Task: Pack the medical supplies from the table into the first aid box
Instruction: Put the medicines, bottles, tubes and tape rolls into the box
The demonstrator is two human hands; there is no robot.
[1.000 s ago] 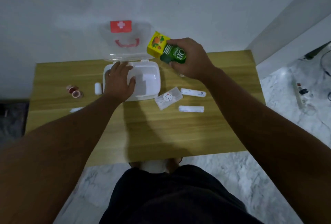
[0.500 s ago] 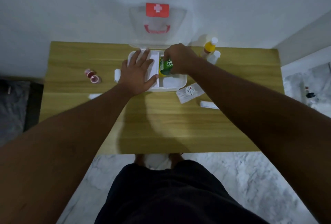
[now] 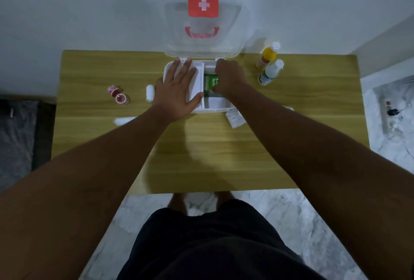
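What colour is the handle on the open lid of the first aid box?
Red, seen in the head view: the handle sits below the red label.

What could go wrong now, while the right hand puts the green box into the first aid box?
1. The green box stands close against the divider, so it might jam or sit tilted as the right hand pushes it in.
2. The left hand lies flat over the first aid box; if it lifts, the box could slide.
3. The right forearm passes over the packet and might sweep it away.
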